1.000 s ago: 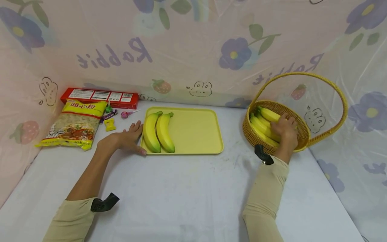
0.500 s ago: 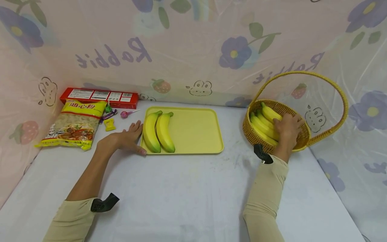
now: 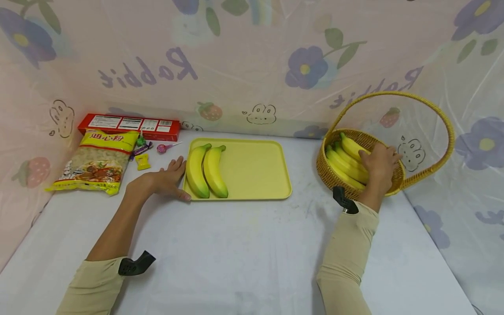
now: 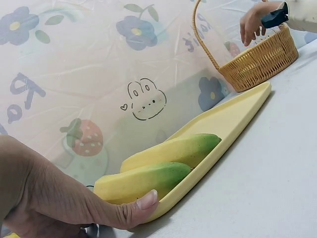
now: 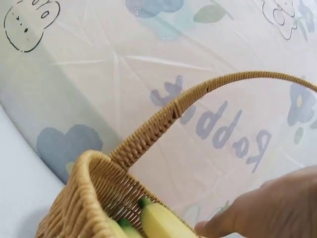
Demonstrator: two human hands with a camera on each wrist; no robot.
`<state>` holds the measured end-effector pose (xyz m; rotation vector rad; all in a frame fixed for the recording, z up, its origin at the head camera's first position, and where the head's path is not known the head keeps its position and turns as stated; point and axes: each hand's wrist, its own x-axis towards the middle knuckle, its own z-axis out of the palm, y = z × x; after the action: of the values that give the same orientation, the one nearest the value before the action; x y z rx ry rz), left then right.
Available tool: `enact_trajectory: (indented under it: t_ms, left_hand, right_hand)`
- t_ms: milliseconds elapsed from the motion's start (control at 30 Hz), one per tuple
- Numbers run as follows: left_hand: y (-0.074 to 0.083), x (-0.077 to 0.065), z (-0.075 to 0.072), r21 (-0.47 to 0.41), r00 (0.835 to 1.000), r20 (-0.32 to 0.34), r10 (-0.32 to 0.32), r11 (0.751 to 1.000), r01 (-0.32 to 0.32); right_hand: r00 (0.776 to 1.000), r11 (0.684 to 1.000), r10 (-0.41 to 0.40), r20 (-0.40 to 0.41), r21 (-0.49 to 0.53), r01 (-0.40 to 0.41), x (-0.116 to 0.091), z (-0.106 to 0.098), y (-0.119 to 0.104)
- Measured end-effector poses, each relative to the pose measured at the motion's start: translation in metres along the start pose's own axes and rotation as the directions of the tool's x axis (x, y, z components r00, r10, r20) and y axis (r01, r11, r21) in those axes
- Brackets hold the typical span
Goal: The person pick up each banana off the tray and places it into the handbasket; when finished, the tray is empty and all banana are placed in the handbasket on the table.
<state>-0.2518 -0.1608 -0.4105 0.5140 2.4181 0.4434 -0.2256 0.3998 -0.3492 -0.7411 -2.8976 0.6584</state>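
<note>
My left hand (image 3: 167,179) rests at the left edge of a yellow tray (image 3: 256,170), fingers spread, its thumb against the near left corner. Two bananas (image 3: 214,173) lie side by side at that end of the tray. On the right, my right hand (image 3: 379,164) is inside a wicker basket (image 3: 327,173) with several bananas (image 3: 346,164). Its thumb is beside the upper banana (image 5: 163,220) in the right wrist view. In the left wrist view the fingers of that hand (image 4: 255,25) hang down loosely over the basket; their tips are partly hidden.
The basket's tall handle (image 3: 445,122) arches over its right side. At the left back lie a bag of dry food (image 3: 96,162), a red box (image 3: 130,127), a lollipop (image 3: 162,148) and small wrapped candies (image 3: 142,162). A printed curtain (image 3: 236,65) closes off the back.
My right hand has moved right within the basket, off the bananas' middle. The upper banana's stem end has shifted slightly back and right. My left hand and the tray stay put.
</note>
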Motion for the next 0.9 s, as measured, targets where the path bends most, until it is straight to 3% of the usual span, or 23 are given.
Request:
enact_trajectory:
  t_ms: [267, 567, 733, 900]
  left_hand:
    - [0.000, -0.001, 0.000, 0.004, 1.000, 0.000, 0.010, 1.000, -0.010]
    - [0.000, 0.000, 0.000, -0.001, 1.000, -0.002, 0.006, 1.000, -0.006]
    - [0.000, 0.001, 0.000, 0.003, 1.000, 0.000, 0.002, 1.000, -0.002]
    - [0.001, 0.001, -0.001, 0.005, 1.000, 0.010, -0.006, 1.000, 0.006]
  right_hand:
    - [0.995, 0.995, -0.094, -0.035, 0.015, 0.095, -0.007, -0.009, -0.011]
    - [0.980, 0.972, -0.179, -0.091, 0.136, 0.190, -0.023, -0.016, -0.049]
    - [0.958, 0.941, -0.266, -0.107, 0.188, 0.283, -0.033, -0.015, -0.071]
    - [0.921, 0.896, -0.376, -0.101, 0.214, 0.389, -0.040, -0.011, -0.092]
